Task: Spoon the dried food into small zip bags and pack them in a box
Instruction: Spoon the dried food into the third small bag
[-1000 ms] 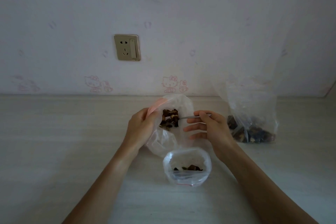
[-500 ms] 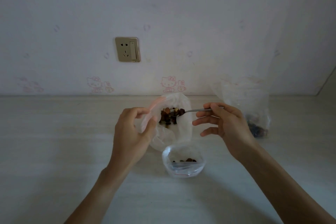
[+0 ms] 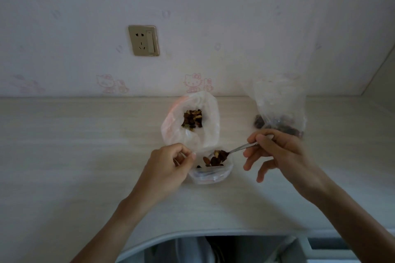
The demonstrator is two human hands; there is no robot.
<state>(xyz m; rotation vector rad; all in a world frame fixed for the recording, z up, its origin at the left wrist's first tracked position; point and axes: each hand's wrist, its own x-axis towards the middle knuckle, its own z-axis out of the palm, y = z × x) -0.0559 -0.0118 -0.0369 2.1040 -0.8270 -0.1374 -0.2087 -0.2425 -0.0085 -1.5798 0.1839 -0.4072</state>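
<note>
A small clear zip bag [image 3: 210,175] stands open on the pale wooden table [image 3: 74,156], with a few nuts and dried fruit inside. My left hand [image 3: 168,166] pinches its left rim. My right hand [image 3: 275,151] holds a metal spoon [image 3: 237,149] by the handle. The spoon's bowl, heaped with dried food, tilts over the small bag's mouth. Just behind stands a larger open plastic bag [image 3: 192,121] with dried food at its bottom; no hand touches it.
Another clear bag [image 3: 280,111] with dark dried fruit stands at the back right, by the wall. A wall socket [image 3: 143,40] is above the table. The table's curved front edge [image 3: 192,232] lies near me. No box is in view.
My right hand brought the loaded spoon out of the large bag and down over the small bag. My left hand let go of the large bag and took the small bag's rim.
</note>
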